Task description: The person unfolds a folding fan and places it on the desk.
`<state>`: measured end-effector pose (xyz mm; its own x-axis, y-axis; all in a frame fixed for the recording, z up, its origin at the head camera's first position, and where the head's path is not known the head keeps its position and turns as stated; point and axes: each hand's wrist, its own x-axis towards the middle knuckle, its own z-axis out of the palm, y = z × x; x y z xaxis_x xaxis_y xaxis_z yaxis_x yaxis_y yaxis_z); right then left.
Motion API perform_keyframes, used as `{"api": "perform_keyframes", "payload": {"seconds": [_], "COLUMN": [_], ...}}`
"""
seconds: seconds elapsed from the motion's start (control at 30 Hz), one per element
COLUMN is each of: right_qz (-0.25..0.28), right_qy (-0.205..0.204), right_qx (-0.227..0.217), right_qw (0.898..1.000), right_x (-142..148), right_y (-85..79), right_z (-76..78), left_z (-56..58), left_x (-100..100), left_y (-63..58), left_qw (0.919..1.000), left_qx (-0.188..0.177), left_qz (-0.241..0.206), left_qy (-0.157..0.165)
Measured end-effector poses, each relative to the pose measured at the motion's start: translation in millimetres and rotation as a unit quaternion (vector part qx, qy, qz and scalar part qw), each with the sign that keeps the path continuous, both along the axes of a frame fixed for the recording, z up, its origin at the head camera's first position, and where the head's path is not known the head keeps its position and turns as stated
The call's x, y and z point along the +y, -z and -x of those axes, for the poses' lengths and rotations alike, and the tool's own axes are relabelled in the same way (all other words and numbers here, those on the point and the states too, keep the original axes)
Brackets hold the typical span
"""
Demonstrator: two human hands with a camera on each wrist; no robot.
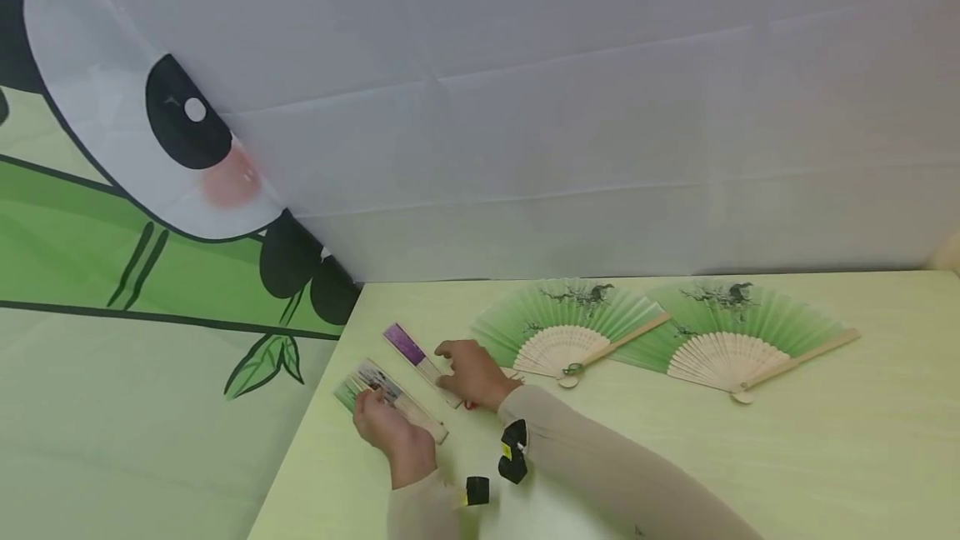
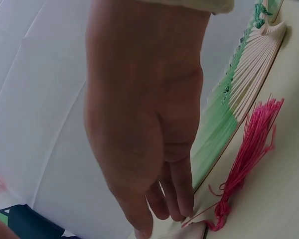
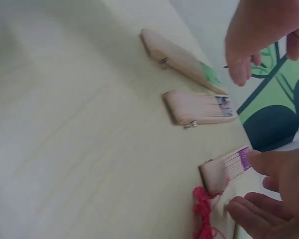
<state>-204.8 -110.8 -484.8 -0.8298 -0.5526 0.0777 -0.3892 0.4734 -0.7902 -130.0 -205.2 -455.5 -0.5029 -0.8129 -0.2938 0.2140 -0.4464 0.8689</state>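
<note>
My left hand [image 1: 392, 432] is over two folded fans lying side by side, one with a green end [image 3: 182, 57] and one with a dark ink picture [image 1: 378, 375]. In the right wrist view its fingers are loosely bent; whether they touch the fans I cannot tell. My right hand [image 1: 477, 375] is at a folded fan with a purple end [image 1: 405, 344]. Its thumb and fingers stand apart around that fan, not closed on it. A pinkish-red tassel [image 2: 244, 154] lies by the purple fan's wooden end, under the right hand in the left wrist view.
Two spread green fans [image 1: 566, 348] with pale wooden ribs lie toward the back right, overlapping; a green knotted cord [image 1: 573, 368] is on the nearer-left one. A white cloth wall [image 1: 555, 123] rises behind the pale yellow table [image 1: 825, 465]. A cartoon panda print [image 1: 187, 115] is at left.
</note>
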Motion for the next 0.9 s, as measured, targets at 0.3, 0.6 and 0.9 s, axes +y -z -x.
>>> {"api": "perform_keyframes", "payload": {"seconds": [0.3, 0.6, 0.9], "right_qz": [-0.103, -0.100, -0.114], "right_qy": [-0.029, -0.008, 0.034], "right_qx": [0.138, 0.119, 0.075], "right_qw": [0.985, 0.988, 0.990], "right_x": [-16, -19, -16], "right_y": [14.5, 12.2, 6.5], "right_z": [-1.9, -2.0, -1.8], "left_z": [0.5, 3.7, 3.5], "left_x": [-7, -8, -1], "left_y": [1.3, 10.7, 11.5], "left_qw": [0.9988, 0.9834, 0.9709], "left_qx": [-0.005, -0.046, -0.023], "left_qz": [0.011, 0.044, -0.001], "left_qy": [0.048, 0.170, 0.238]}}
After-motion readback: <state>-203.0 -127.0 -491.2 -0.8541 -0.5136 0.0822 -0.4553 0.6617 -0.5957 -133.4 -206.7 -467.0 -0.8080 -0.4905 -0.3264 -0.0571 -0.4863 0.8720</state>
